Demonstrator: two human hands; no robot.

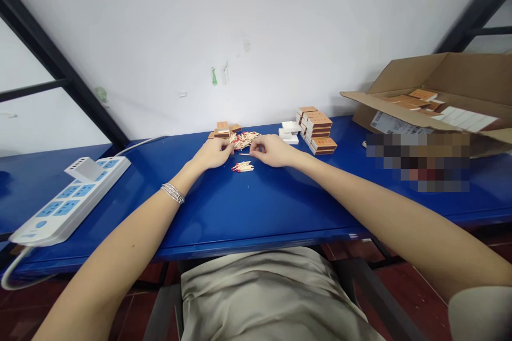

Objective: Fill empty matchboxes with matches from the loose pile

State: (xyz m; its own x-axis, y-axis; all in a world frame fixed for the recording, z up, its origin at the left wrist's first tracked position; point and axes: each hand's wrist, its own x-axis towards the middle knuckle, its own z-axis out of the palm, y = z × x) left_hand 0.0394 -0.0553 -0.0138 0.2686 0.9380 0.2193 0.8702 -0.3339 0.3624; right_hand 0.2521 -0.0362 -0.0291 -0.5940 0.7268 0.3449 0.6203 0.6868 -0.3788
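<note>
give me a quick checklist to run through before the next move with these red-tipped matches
Loose pile of red-tipped wooden matchsticks within reach of left hand and right hand: ok.
Small separate bunch of red-tipped matchsticks lying squared up: not ok, the sticks splay.
Single wooden matchstick gripped by the fingers: cannot tell.
White rectangular cardboard boxes close to the hands: ok.
Orange-brown matchboxes stacked in neat piles: ok.

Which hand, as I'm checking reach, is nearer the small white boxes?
The right hand is nearer, just in front of and left of the small white boxes. The left hand is farther left, past the loose matches.
</note>
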